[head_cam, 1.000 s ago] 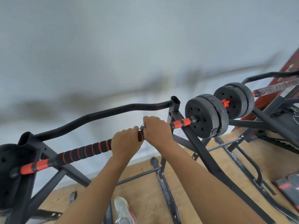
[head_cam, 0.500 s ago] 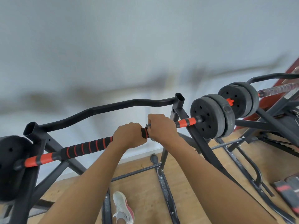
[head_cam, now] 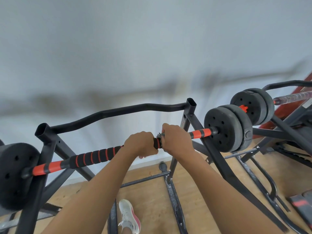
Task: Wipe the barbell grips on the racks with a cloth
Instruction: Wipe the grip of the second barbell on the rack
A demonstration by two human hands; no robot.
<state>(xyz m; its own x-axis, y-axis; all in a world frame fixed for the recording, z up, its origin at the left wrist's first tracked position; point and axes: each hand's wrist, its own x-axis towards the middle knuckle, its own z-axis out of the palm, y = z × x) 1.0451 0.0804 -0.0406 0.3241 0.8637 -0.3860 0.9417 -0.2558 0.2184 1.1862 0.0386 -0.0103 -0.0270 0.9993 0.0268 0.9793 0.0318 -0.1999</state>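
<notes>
Barbell (head_cam: 200, 133) lies across rack (head_cam: 191, 105); left hand (head_cam: 141, 144) stays clenched round foam grip (head_cam: 99, 155); right hand (head_cam: 175, 139) still grasps grey cloth (head_cam: 159, 136) at mid-bar; positions unchanged.

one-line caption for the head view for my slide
Left hand and right hand grip the racked barbell, grey cloth peeking from the right.

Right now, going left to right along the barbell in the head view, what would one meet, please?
Along the bar: left weight plate → orange bar end → foam grip → left hand gripping it → cloth → right hand holding the cloth → orange bar section → right weight plates → second barbell's plates.
</notes>
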